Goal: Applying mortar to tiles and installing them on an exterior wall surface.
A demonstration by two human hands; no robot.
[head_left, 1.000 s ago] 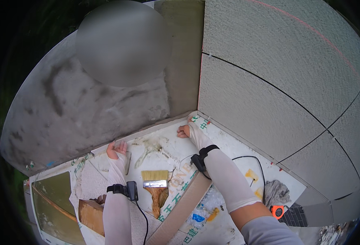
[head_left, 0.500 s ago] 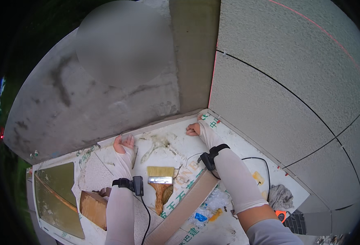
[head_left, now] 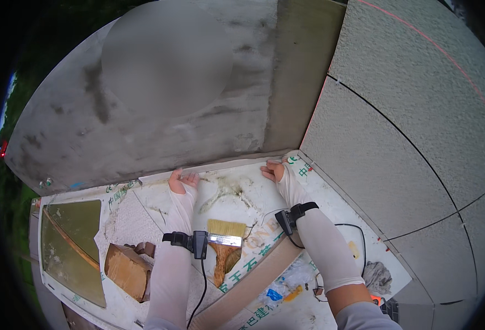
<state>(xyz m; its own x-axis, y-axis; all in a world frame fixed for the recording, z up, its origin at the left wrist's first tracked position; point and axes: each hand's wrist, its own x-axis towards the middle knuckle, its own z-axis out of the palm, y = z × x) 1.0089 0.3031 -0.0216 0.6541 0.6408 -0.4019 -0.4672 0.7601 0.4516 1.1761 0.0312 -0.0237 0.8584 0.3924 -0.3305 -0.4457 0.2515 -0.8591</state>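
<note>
My left hand [head_left: 183, 181] is at the far edge of a white printed board [head_left: 212, 192], its fingers extended and spread against a pale narrow strip [head_left: 220, 166] at the foot of the grey wall. Farther right, near the corner, my right hand [head_left: 273, 170] touches the same strip. Its fingers are curled, and what they may grip is hidden. A wide brush [head_left: 221, 250] with pale bristles, a metal band and a wooden handle lies on the board between my forearms. Both forearms wear light sleeves, with a black cabled device [head_left: 199, 243] strapped near each wrist.
The grey wall [head_left: 198, 132] meets a textured panel wall [head_left: 385, 137] at the right corner. On the board lie a torn cardboard box [head_left: 127, 272], a long brown cardboard strip [head_left: 248, 283], clear plastic wrap [head_left: 295, 275] and a crumpled grey rag [head_left: 377, 278]. An orange tool [head_left: 375, 300] is partly hidden.
The view has shifted, so the corner sits farther right. My hands are closer together along the strip, and the right hand's fingers look less tightly folded. The brush stays on the board.
</note>
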